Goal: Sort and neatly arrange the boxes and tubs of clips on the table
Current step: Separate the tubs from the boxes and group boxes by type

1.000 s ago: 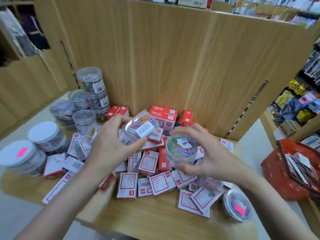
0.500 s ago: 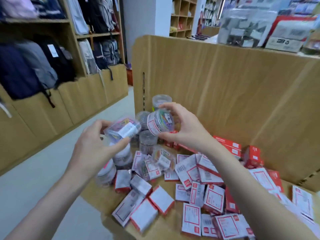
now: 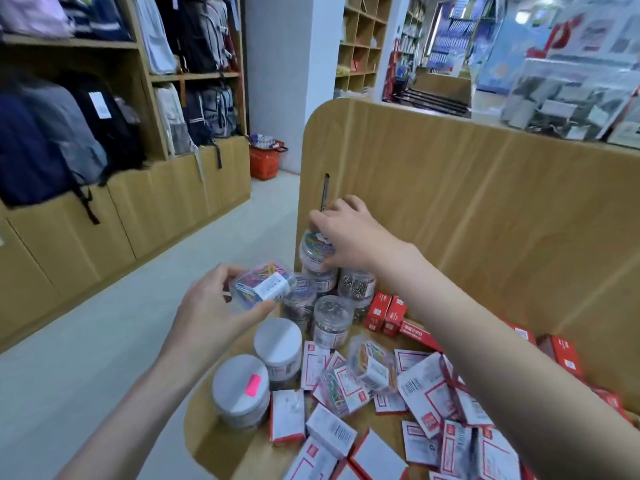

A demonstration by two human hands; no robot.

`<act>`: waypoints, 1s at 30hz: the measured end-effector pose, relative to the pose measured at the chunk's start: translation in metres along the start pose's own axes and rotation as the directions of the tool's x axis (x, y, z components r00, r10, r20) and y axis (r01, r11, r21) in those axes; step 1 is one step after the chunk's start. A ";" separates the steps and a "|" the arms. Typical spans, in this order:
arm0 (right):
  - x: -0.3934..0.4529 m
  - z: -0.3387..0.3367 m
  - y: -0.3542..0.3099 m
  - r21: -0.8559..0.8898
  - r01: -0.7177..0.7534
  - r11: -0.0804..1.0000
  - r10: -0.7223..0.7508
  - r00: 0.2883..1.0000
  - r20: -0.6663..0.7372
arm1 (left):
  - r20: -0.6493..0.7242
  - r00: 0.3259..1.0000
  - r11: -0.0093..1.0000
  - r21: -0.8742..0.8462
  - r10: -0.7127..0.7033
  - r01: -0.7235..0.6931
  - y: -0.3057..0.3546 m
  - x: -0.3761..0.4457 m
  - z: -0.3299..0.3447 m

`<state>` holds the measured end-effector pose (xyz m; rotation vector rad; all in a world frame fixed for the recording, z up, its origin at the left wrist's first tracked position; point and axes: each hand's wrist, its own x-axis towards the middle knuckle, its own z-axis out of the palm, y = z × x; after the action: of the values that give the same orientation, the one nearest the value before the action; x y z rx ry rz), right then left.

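My right hand [image 3: 349,233] grips a round clear tub of coloured clips [image 3: 313,251] from above, on top of a stack of clear tubs [image 3: 356,285] at the table's far left corner. My left hand [image 3: 211,306] holds a clear rectangular box of coloured clips [image 3: 263,285] in the air, just left of that stack. Two white-lidded tubs [image 3: 277,344] stand at the table's left edge, one with a pink sticker [image 3: 240,386]. Several red-and-white small boxes [image 3: 429,389] lie scattered over the wooden table [image 3: 221,445], with two more clear boxes of coloured clips [image 3: 372,365] among them.
A tall wooden back panel [image 3: 467,202] rises right behind the tubs. Red boxes [image 3: 384,311] stand against it. The table's rounded left edge drops to a pale floor [image 3: 104,323]. Shelves of backpacks [image 3: 69,116] and a red basket [image 3: 265,161] lie beyond the aisle.
My right hand has carried its round tub of coloured clips down onto the top of the tub stack. My left hand still holds its clear box, now a little nearer the stack.
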<state>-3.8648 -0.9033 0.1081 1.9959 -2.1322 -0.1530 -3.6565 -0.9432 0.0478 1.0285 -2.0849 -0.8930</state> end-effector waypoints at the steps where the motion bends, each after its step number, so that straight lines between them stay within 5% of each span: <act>1: 0.001 0.003 -0.002 -0.030 0.002 1.000 0.000 0.999 0.042 | 0.018 1.000 1.000 0.011 0.015 -0.015 -0.002 0.002 0.000; 7: -0.007 0.012 -0.005 -0.157 -0.032 0.987 0.024 0.998 -0.054 | 0.067 0.996 0.996 0.065 0.064 -0.068 -0.006 0.005 0.004; 10: -0.030 0.010 -0.002 0.070 -0.009 0.997 0.033 0.933 -0.359 | 0.054 0.996 0.996 0.040 0.074 -0.076 -0.005 0.004 0.004; 12: -0.052 0.004 -0.009 0.326 0.066 0.943 0.077 0.910 -0.408 | 0.064 0.992 0.994 0.017 0.108 -0.110 -0.002 0.001 0.003; 15: -0.076 0.008 -0.025 0.679 0.059 0.732 0.061 0.987 -0.152 | 0.112 0.979 0.985 -0.010 0.172 -0.172 0.007 -0.007 0.008; 17: -0.086 0.015 -0.030 0.883 -0.029 0.468 0.046 0.999 0.009 | 0.127 0.968 0.975 0.014 0.218 -0.221 0.012 -0.013 0.014; 23: -0.107 0.031 -0.029 0.988 -0.145 0.051 0.181 0.974 0.133 | 0.168 0.945 0.958 0.016 0.280 -0.287 0.016 -0.030 0.033; 26: -0.111 0.038 -0.028 0.987 -0.162 -0.019 0.223 0.961 0.162 | 0.189 0.928 0.938 0.068 0.321 -0.339 0.017 -0.035 0.037; 30: -0.121 0.044 -0.026 0.975 -0.185 0.127 0.249 0.957 0.149 | 0.185 0.892 0.872 0.203 0.412 -0.444 0.013 -0.041 0.047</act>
<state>-3.8427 -0.7877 0.0496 1.9211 -2.7198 1.8632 -3.6783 -0.8895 0.0217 0.5822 -2.4501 -0.5022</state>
